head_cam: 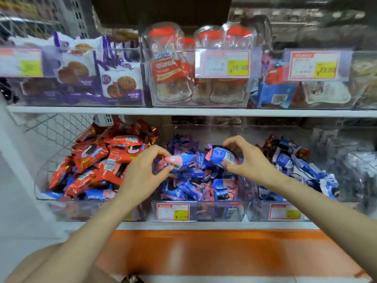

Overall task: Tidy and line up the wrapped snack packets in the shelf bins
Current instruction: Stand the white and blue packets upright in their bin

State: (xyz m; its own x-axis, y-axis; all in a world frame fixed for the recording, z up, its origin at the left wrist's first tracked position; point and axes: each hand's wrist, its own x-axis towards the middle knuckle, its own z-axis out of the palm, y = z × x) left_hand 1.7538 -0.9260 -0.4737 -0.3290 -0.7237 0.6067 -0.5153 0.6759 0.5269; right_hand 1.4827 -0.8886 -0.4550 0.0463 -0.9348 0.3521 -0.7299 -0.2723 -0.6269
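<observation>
Snack packets (195, 180) in blue and pink wrappers, heaped loose in the middle bin (241, 210) of the lower shelf, lying at all angles. Pinches a pink-ended packet (179, 160) with the left hand (142, 174), thumb below and fingertips above, just over the heap at its 10 o'clock. Grasps a blue packet (221, 157) with the right hand (248, 162), fingers curled over the top, thumb underneath, barcode facing out, at the heap's 1 o'clock. Holds the two packets near each other but apart.

At 9 o'clock of the middle bin, right beside it: left bin (71, 211) piled with red packets (106, 160), a few blue ones beneath. At 3 o'clock: right bin (259, 211) with blue-and-white packets (295, 166), blurred. At 6 o'clock, on the middle bin's front: red-framed price tag (173, 211).

At 12 o'clock, above a white shelf board (183, 111): purple biscuit packs (120, 80), clear jars (171, 66) with red lids, yellow price label (238, 67). At 6 o'clock, below the bins: orange ledge (204, 252).
</observation>
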